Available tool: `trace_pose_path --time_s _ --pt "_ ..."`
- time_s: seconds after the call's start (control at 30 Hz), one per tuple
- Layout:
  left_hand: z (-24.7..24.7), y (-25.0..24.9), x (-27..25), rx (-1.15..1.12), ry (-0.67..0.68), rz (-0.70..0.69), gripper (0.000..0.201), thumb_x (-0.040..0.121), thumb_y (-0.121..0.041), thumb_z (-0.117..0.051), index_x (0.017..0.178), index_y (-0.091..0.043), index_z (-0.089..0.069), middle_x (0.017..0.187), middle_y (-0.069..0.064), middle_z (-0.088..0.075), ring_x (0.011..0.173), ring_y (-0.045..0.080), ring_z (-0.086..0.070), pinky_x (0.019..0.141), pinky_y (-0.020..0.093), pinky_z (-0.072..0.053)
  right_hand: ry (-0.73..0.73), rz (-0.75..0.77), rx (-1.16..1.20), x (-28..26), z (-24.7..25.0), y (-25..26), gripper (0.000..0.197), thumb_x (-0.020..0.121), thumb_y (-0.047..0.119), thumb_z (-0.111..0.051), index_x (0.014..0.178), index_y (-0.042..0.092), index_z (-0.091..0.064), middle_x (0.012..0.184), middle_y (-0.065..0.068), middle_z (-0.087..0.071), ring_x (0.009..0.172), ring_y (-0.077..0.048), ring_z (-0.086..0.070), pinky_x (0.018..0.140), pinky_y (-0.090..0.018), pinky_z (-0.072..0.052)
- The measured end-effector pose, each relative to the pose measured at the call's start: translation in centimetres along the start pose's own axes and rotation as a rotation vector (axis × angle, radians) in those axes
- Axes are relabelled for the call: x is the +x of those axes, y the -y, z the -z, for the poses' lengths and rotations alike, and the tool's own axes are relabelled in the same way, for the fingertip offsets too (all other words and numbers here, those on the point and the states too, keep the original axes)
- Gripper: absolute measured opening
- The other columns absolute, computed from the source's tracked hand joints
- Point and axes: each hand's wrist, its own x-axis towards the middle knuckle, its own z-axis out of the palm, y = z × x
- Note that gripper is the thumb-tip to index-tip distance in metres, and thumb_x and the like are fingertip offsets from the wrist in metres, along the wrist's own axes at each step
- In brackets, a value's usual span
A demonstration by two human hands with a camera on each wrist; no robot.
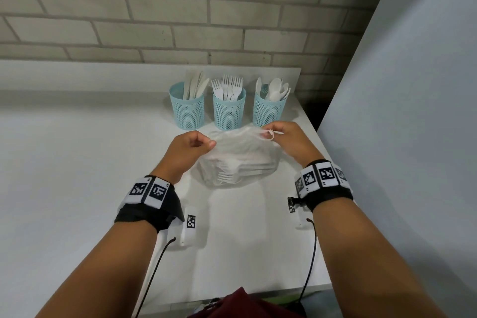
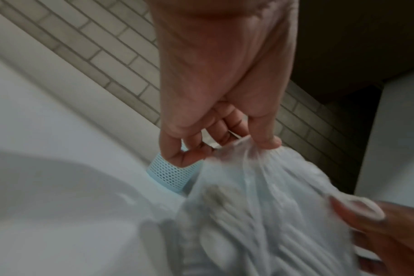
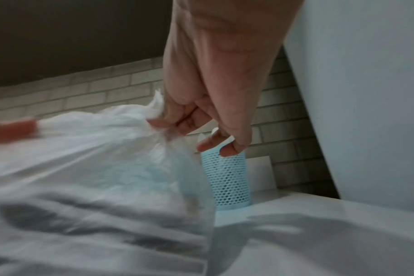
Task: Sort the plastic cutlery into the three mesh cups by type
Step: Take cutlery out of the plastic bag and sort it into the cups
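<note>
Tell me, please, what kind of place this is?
Probably a canteen or kitchen serving corner: a white counter against a brick wall, with mesh cups of plastic cutlery.

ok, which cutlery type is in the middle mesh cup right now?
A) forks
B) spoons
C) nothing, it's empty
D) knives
A: in the head view, tines stick up out of the middle mesh cup, while the left cup holds knives and the right cup holds spoons.
</note>
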Motion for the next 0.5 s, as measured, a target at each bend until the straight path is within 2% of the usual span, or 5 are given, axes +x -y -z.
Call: trace_pose_path --time_s 0.2,0.27,0.33,0.43,0.5 --pt "-2.5 -1.5 0.2 0.162 0.064 -0.032 0.023 0.078 -0.019 -0.074 0.097 -0.011 -0.065 0.089 0.0 -0.066 0.08 0.008 -0.06 0.072 0.015 -0.046 0.187 0.033 0.042 -0.3 -2.0 1.9 0.014 0.084 0.021 -0.068 0.097 0.024 -0.069 0.097 0.01 -0.069 0.095 -0.004 -0.063 0.093 -0.021 -0.045" --pt "-2.7 -1.5 0.3 0.154 -0.002 -0.063 0.016 0.079 -0.019 -0.074 0.09 -0.01 -0.067 0.084 0.003 -0.066 0.077 0.012 -0.059 0.074 0.021 -0.046 0.148 0.039 0.057 -0.3 -2.6 1.9 0.005 0.083 0.018 -0.069 0.089 0.018 -0.07 0.088 0.004 -0.069 0.084 -0.006 -0.063 0.088 -0.023 -0.047" --pt "-1.9 -1.6 0.5 0.115 -0.054 -0.058 0.01 0.08 -0.019 -0.072 0.082 -0.011 -0.067 0.078 0.001 -0.064 0.072 0.01 -0.056 0.07 0.018 -0.045 0.04 -0.001 0.13 -0.4 -1.9 1.6 0.007 0.087 0.019 -0.065 0.084 0.014 -0.07 0.081 0.002 -0.068 0.078 -0.007 -0.061 0.085 -0.025 -0.048" --pt "-1.3 -2.2 0.5 0.034 -0.034 -0.055 0.008 0.083 -0.017 -0.068 0.081 -0.014 -0.061 0.077 0.0 -0.06 0.07 0.008 -0.054 0.062 0.007 -0.043 -0.017 0.002 0.153 -0.3 -1.3 1.2 0.012 0.089 0.023 -0.062 0.087 0.013 -0.068 0.086 0.001 -0.067 0.083 -0.01 -0.06 0.088 -0.027 -0.047" --pt "-2.1 -3.1 0.1 -0.007 0.021 -0.073 0.008 0.085 -0.015 -0.066 0.089 -0.012 -0.061 0.083 0.002 -0.063 0.075 0.008 -0.058 0.067 0.009 -0.046 0.029 0.05 0.173 -0.2 -2.2 1.9 0.003 0.086 0.02 -0.066 0.087 0.017 -0.066 0.087 0.002 -0.067 0.083 -0.008 -0.062 0.086 -0.023 -0.05"
